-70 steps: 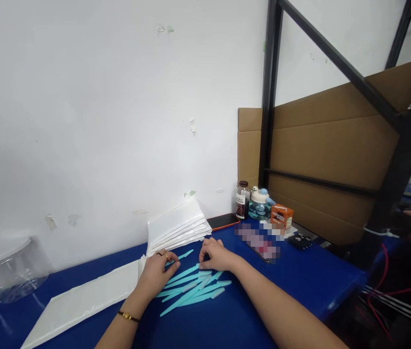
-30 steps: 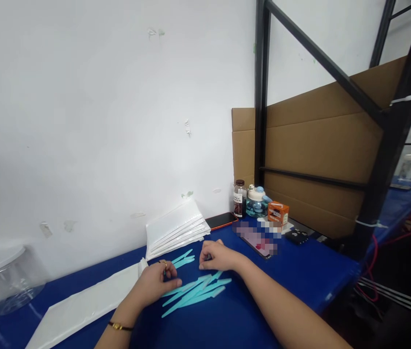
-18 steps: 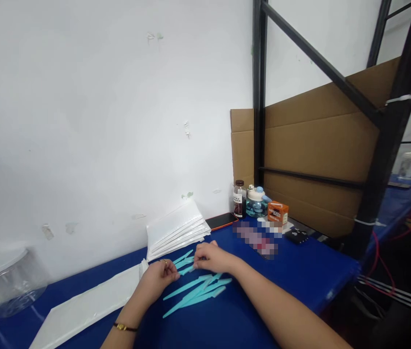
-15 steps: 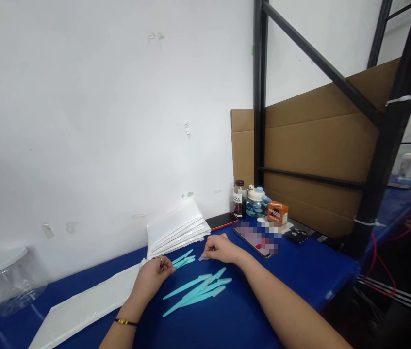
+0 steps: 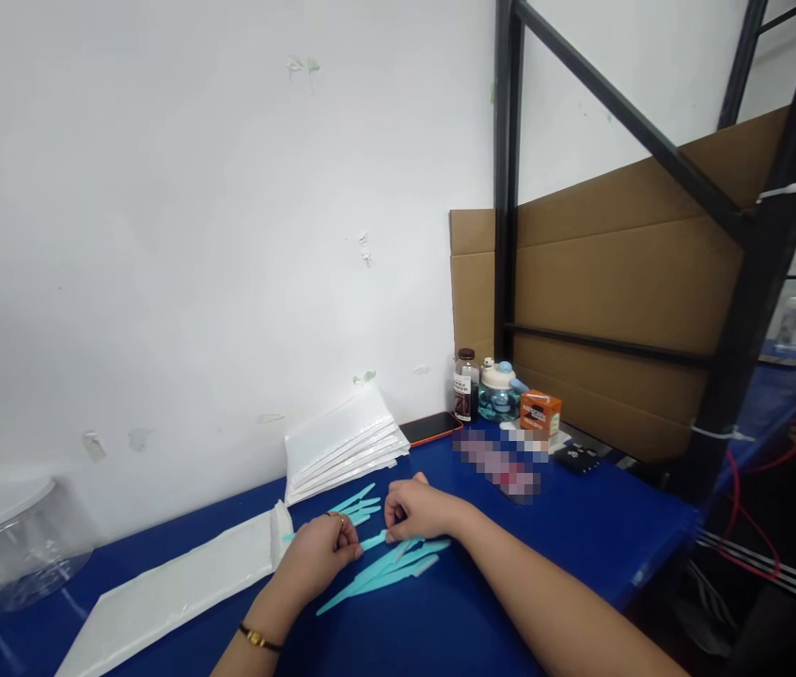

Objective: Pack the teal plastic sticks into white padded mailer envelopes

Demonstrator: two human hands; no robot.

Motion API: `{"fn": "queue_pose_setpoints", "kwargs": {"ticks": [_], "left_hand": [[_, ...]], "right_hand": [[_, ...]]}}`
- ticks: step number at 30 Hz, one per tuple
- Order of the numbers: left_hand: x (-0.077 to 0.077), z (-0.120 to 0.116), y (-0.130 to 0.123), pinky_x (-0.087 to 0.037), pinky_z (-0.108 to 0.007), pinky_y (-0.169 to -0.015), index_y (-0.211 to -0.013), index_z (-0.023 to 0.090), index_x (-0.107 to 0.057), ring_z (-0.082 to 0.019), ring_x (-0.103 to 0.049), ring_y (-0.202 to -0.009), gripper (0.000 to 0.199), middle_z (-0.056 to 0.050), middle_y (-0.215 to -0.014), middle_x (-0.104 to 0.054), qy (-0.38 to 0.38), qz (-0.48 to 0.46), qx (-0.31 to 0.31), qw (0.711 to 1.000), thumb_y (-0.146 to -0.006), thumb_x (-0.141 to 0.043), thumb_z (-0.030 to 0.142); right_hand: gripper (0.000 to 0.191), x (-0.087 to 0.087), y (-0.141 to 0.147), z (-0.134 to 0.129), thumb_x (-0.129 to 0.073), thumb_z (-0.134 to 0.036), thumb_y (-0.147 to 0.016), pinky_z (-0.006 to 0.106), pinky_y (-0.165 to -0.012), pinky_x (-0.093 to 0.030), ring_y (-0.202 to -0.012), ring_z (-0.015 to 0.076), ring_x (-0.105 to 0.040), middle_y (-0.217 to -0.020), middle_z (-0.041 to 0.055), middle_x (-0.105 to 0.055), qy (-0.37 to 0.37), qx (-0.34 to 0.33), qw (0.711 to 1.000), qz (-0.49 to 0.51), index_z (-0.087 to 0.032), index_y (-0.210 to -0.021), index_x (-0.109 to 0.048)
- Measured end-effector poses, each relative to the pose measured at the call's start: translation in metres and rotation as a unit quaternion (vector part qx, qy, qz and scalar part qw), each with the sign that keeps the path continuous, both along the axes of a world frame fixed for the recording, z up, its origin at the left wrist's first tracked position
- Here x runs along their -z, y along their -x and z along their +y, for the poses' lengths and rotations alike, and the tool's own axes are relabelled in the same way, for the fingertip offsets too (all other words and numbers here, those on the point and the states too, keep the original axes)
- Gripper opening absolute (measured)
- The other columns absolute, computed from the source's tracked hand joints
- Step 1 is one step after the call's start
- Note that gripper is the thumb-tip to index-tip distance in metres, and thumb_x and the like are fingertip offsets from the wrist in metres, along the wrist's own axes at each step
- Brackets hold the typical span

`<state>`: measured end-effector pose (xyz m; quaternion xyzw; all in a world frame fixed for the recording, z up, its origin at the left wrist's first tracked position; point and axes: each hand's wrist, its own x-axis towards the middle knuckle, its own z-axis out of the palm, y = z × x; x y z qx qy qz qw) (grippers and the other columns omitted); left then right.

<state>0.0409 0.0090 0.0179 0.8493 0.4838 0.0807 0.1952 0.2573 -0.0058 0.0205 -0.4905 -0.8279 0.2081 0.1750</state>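
My left hand (image 5: 323, 555) pinches the handle part of a turquoise eyebrow razor (image 5: 373, 542). The fingers of my right hand (image 5: 422, 510) close on the blade end of that same razor, hiding its tip. Just in front lies a loose pile of several similar turquoise razors (image 5: 384, 575), with pale blade ends pointing right. Behind my left hand a second group of turquoise razors (image 5: 364, 508) lies partly covered by the fingers. Left of that hand rests a long white padded envelope (image 5: 179, 588).
A stack of white padded envelopes (image 5: 341, 442) leans by the wall. Along the back right stand a phone (image 5: 432, 429), a dark-capped bottle (image 5: 464, 385), a blue water bottle (image 5: 500, 395) and an orange box (image 5: 540, 412). Clear tubs (image 5: 9, 545) stand left; a black rack post (image 5: 750, 282) rises right.
My left hand has moved right and now holds a razor from the front pile. My right hand has come down and nearer to its blade end; the small clear piece by its fingers no longer shows.
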Motion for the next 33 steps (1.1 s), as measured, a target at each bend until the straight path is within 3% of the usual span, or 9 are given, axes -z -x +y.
{"fn": "queue_pose_setpoints", "kwargs": {"ticks": [3,8,10,13,16,18,23,29,33], "left_hand": [[-0.003,0.008,0.007,-0.030,-0.022,-0.055,-0.073,0.020,-0.062,-0.013,-0.052,-0.063,0.015,0.002,-0.067,-0.060,-0.022,-0.007,-0.019,1.000,-0.073,-0.054,0.032],[-0.010,0.017,0.022,-0.031,-0.022,-0.057,-0.075,0.021,-0.062,-0.013,-0.053,-0.066,0.014,0.002,-0.071,-0.061,-0.055,-0.004,-0.067,0.996,-0.074,-0.052,0.032],[-0.009,0.017,0.023,-0.031,-0.022,-0.059,-0.081,0.022,-0.062,-0.014,-0.054,-0.068,0.016,0.001,-0.077,-0.062,-0.069,-0.009,-0.072,0.995,-0.072,-0.055,0.034],[-0.007,0.011,0.019,-0.032,-0.022,-0.058,-0.086,0.021,-0.061,-0.014,-0.053,-0.069,0.026,0.001,-0.078,-0.060,-0.054,-0.029,-0.053,0.997,-0.071,-0.058,0.042],[-0.003,0.003,0.012,-0.031,-0.021,-0.053,-0.084,0.020,-0.061,-0.012,-0.050,-0.064,0.035,0.002,-0.072,-0.057,0.022,-0.043,0.001,0.999,-0.069,-0.058,0.052],[-0.002,0.000,0.008,-0.029,-0.020,-0.050,-0.082,0.020,-0.061,-0.012,-0.048,-0.062,0.036,0.003,-0.069,-0.056,0.062,-0.043,0.031,0.997,-0.065,-0.061,0.052],[-0.005,0.004,0.009,-0.029,-0.021,-0.051,-0.071,0.018,-0.060,-0.011,-0.046,-0.059,0.025,0.003,-0.062,-0.054,0.045,-0.037,0.030,0.998,-0.069,-0.058,0.043],[-0.011,0.017,0.024,-0.033,-0.022,-0.058,-0.079,0.020,-0.063,-0.015,-0.053,-0.068,0.023,0.001,-0.072,-0.061,-0.037,-0.016,-0.045,0.998,-0.072,-0.054,0.040],[-0.012,0.013,0.022,-0.036,-0.024,-0.066,-0.092,0.024,-0.062,-0.016,-0.055,-0.077,0.026,0.000,-0.086,-0.063,-0.078,-0.022,-0.056,0.995,-0.070,-0.058,0.038]], "right_hand": [[0.019,-0.002,-0.005,0.004,-0.071,-0.036,-0.069,0.033,-0.085,-0.026,-0.077,0.0146,-0.053,-0.080,-0.0011,-0.057,-0.010,0.007,1.000,-0.006,-0.018,-0.069,-0.066],[0.019,-0.006,-0.029,0.012,-0.072,-0.037,-0.068,0.032,-0.082,-0.026,-0.080,0.0162,-0.054,-0.081,0.0006,-0.061,-0.051,0.128,0.990,0.033,-0.018,-0.072,-0.067],[0.023,-0.009,-0.035,0.010,-0.072,-0.040,-0.067,0.031,-0.081,-0.027,-0.080,0.0163,-0.054,-0.082,0.0007,-0.060,-0.056,0.136,0.988,0.048,-0.020,-0.075,-0.068],[0.028,-0.012,-0.034,0.003,-0.072,-0.046,-0.065,0.031,-0.083,-0.028,-0.079,0.0152,-0.054,-0.086,-0.0008,-0.058,-0.024,0.048,0.997,0.058,-0.023,-0.081,-0.069],[0.030,-0.011,-0.024,-0.002,-0.075,-0.047,-0.060,0.033,-0.087,-0.026,-0.079,0.0149,-0.053,-0.082,-0.0025,-0.056,0.024,-0.061,0.998,0.015,-0.023,-0.078,-0.070],[0.028,-0.008,-0.017,-0.001,-0.074,-0.046,-0.062,0.035,-0.089,-0.025,-0.079,0.0148,-0.053,-0.079,-0.0029,-0.054,0.032,-0.079,0.996,0.000,-0.021,-0.073,-0.069],[0.023,-0.004,-0.019,0.005,-0.072,-0.041,-0.067,0.037,-0.093,-0.022,-0.073,0.0112,-0.053,-0.081,-0.0039,-0.055,0.027,-0.034,0.998,0.043,-0.019,-0.071,-0.067],[0.017,-0.008,-0.043,0.012,-0.072,-0.034,-0.067,0.034,-0.087,-0.027,-0.079,0.0154,-0.055,-0.082,-0.0002,-0.059,-0.030,0.111,0.992,0.048,-0.019,-0.070,-0.068],[0.021,-0.012,-0.054,0.009,-0.074,-0.038,-0.063,0.035,-0.088,-0.027,-0.079,0.0163,-0.056,-0.084,-0.0003,-0.061,0.000,0.078,0.997,0.024,-0.022,-0.075,-0.071]]}}
